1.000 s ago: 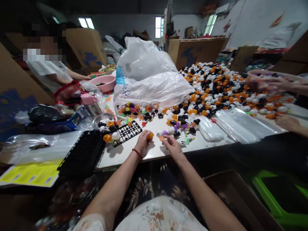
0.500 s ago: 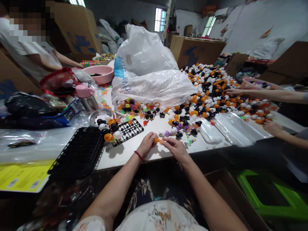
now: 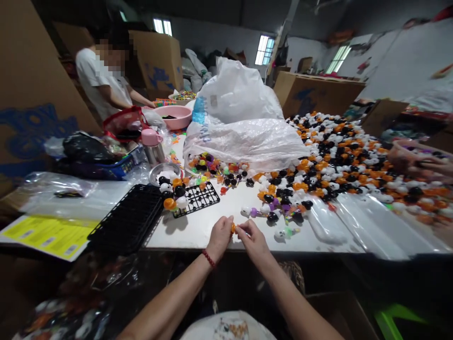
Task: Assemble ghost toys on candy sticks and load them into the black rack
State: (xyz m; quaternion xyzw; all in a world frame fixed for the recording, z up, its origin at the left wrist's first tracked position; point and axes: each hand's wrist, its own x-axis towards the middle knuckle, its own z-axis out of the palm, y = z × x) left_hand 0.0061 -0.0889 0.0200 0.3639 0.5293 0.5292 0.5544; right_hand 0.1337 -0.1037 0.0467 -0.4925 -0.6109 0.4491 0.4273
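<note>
My left hand (image 3: 220,236) and my right hand (image 3: 252,237) meet at the near edge of the white table (image 3: 198,229). Together they pinch a small orange toy piece (image 3: 233,228) between their fingertips. A red bead bracelet is on my left wrist. Just beyond the hands lie a few loose white, purple and black toy pieces (image 3: 272,215). A small black grid tray (image 3: 196,198) with orange, white and black balls beside it sits to the left front.
A stack of black trays (image 3: 129,222) lies at left, yellow sheets (image 3: 49,234) beside it. A big heap of orange, black and white pieces (image 3: 347,156) covers the right. White plastic bags (image 3: 244,118) stand in the middle. Another person (image 3: 102,80) works far left; another's hand (image 3: 417,163) reaches in at right.
My hands came together on the orange piece and drew back to the table's near edge. The view swung left and up.
</note>
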